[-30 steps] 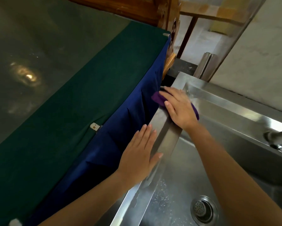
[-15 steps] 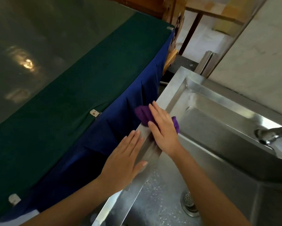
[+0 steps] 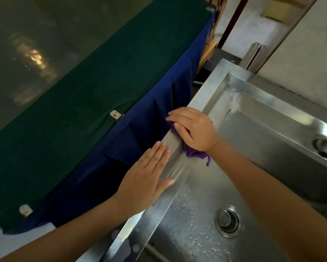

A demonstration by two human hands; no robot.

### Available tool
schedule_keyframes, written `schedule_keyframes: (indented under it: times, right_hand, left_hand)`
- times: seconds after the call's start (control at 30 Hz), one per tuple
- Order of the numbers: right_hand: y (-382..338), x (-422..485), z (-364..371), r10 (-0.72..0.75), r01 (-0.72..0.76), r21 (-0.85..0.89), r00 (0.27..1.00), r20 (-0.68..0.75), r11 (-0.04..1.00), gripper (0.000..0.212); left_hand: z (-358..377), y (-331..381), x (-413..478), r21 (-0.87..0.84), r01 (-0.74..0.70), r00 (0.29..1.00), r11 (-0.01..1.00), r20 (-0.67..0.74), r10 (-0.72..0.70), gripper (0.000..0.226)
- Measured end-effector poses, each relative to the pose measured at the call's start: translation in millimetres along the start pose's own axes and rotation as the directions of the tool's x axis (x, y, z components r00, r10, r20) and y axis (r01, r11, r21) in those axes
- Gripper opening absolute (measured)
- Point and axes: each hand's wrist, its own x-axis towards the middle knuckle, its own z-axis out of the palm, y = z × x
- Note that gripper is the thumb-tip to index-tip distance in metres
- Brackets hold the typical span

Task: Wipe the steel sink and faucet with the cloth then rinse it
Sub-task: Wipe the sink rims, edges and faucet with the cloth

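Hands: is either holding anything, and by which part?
Right hand presses the cloth flat on the sink rim, palm over its middle, an end trailing out. Left hand rests on the rim, holding nothing.

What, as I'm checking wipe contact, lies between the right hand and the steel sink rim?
The purple cloth, pressed under the right hand on the steel sink rim; head view.
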Motion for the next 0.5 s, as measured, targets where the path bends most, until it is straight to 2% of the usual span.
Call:
schedule_keyframes:
  times: [0.2,0.5]
  right_hand:
    - [-20,-5,15,0.144,-0.141,0.028,0.975,-0.168,0.990,0.030]
    - [-72,-17,34,0.211,-0.196,0.088,0.954,-0.212,0.977,0.029]
  left_hand:
    - [2,-3,-36,0.020,0.004,0.999,1.000,0.050,-0.005,0.069]
    - [3,-6,-65,0.025,-0.037,0.998,0.999,0.059,0.036,0.068]
